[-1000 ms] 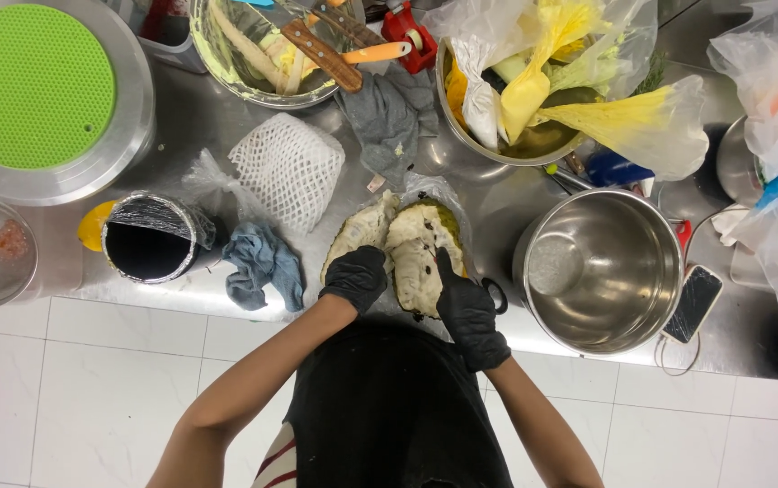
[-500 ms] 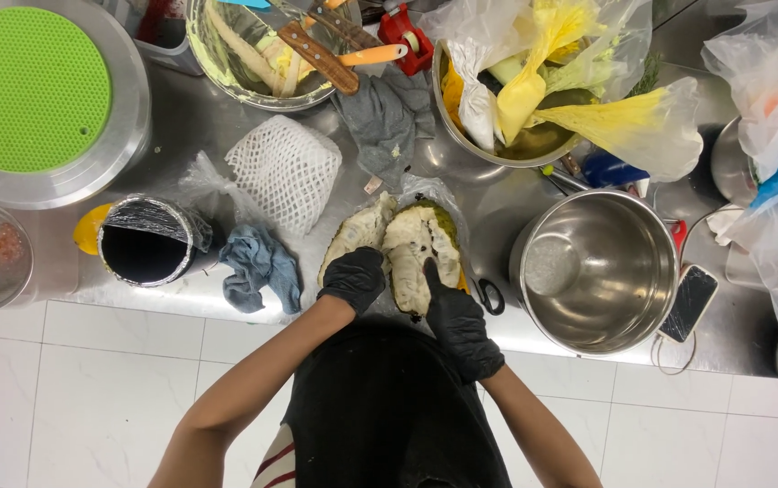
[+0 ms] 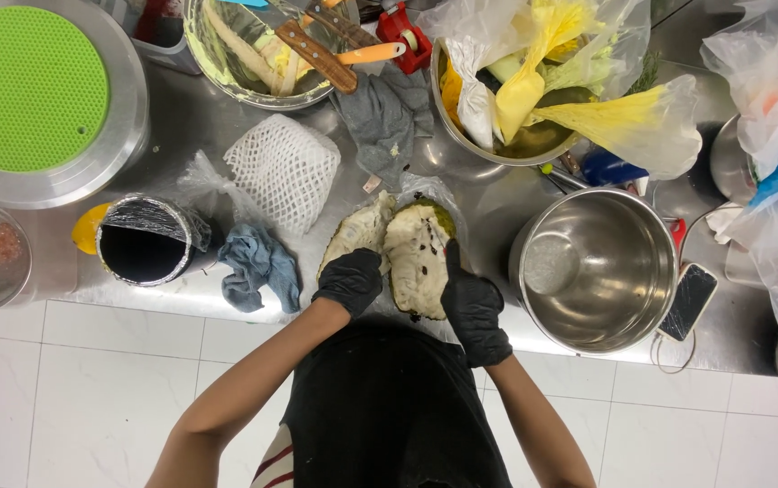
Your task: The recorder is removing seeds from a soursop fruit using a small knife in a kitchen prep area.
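A large green-skinned fruit lies split in two on clear plastic at the counter's front edge. Its left half [image 3: 357, 233] and right half [image 3: 418, 253] show white flesh with dark seeds. My left hand [image 3: 350, 281], in a black glove, grips the near end of the left half. My right hand [image 3: 472, 305], also black-gloved, holds the right half along its right side, thumb up against the rind. The two halves lie spread apart with a narrow gap between them.
An empty steel pot [image 3: 595, 267] stands right of the fruit, a phone [image 3: 688, 301] beside it. A blue rag [image 3: 259, 265], a foil-lined can [image 3: 143, 240] and white foam netting [image 3: 284, 169] lie left. Bowls with knives [image 3: 316, 54] and yellow bags [image 3: 533, 81] fill the back.
The two halves have been pulled a little further apart. My right hand has slid outward along the right half.
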